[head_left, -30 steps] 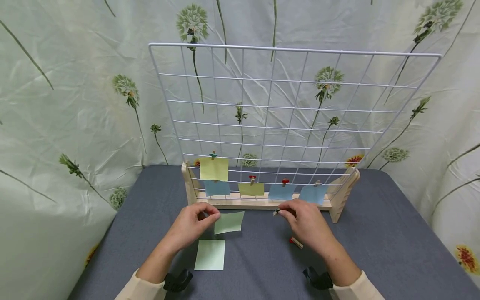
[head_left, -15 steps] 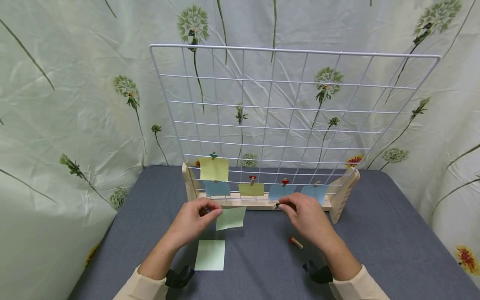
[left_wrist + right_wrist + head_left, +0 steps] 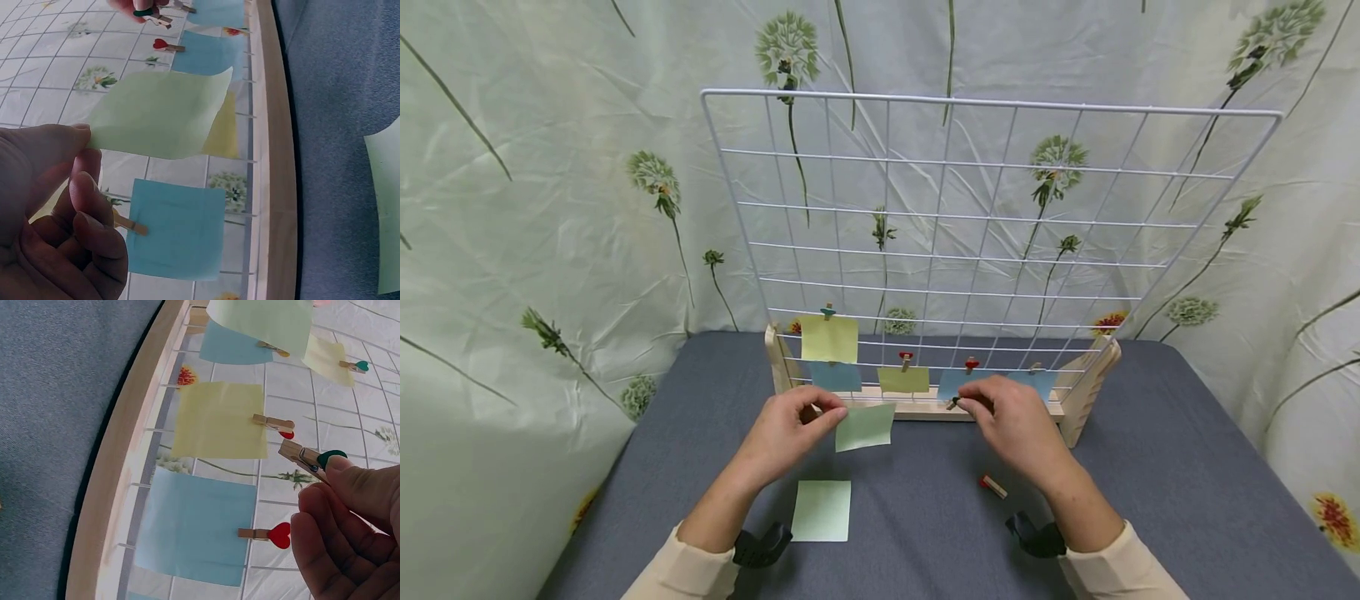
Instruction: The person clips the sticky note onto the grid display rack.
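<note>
My left hand pinches a pale green paper note by its upper left corner, held in the air before the wire grid. Between thumb and fingers of my right hand is a small wooden clothespin with a green heart. The white wire grid stands in a wooden base. Clipped low on it are yellow notes and blue notes, held by clothespins, some with red hearts. The held note overlaps part of the row in the left wrist view.
A second pale green note lies on the dark grey tabletop, nearer me. To its right lies a loose clothespin with a red end. A flower-printed curtain hangs behind and beside the table.
Both hands have risen and moved forward toward the grid, carrying the green note and the clothespin. The note and clothespin lying on the table have stayed put.
</note>
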`<state>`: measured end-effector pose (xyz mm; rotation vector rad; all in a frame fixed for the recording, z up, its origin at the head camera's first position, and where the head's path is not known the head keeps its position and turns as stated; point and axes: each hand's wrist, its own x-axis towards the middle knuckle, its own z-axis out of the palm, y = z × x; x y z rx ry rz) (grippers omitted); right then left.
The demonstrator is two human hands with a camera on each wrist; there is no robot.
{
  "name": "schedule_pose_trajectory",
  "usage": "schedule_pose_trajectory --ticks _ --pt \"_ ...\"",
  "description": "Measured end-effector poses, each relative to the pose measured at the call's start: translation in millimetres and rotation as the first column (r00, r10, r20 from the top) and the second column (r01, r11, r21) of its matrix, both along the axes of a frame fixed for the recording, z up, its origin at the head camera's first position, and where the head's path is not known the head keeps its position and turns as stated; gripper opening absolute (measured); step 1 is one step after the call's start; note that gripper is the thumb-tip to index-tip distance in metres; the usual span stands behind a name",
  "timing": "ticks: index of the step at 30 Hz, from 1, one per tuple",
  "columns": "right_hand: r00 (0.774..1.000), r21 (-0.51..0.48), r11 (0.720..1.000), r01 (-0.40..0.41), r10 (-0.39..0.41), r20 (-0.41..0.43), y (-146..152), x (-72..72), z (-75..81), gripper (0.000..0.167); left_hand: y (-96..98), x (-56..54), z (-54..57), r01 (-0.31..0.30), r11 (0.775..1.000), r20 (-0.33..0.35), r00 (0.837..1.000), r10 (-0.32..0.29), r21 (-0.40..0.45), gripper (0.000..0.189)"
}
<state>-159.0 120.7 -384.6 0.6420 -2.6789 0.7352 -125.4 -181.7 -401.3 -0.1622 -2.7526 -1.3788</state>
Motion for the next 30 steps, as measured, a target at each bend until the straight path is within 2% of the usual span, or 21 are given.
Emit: schedule_pose_trajectory --ticks 9,13,18,26,30 --pt "1.0 0.001 1.0 -0.007 0.007 -0.029 0 -3.5 8.3 0.011 3.2 -4.8 8.0 0.024 1.0 -0.062 0.998 -0.025 -0.019 0.006" --pt "0.999 -0.008 1.0 -0.018 0.017 -0.043 -1 -5.3 12.2 0.011 4.9 -7.2 10.5 0.015 1.0 -0.067 0.998 -0.017 -0.026 0.005" --pt "0.996 0.0 0.999 -0.033 0.033 -0.082 -3 -8.4 16.9 0.01 7.5 -9.4 15.4 0.013 1.0 -0.072 0.997 -0.014 -0.015 0.005" --pt "0.985 0.0 0.998 -0.065 0.064 -0.158 -8 -12.6 28.0 0.012 13.7 -15.8 24.1 0.018 0.999 -0.15 0.988 -0.023 -0.034 0.006" --pt "0.982 -0.004 0.997 -0.077 0.075 -0.175 -10 -14.5 33.6 0.012 16.3 -20.3 26.9 0.024 0.999 -0.165 0.986 -0.029 -0.037 0.009"
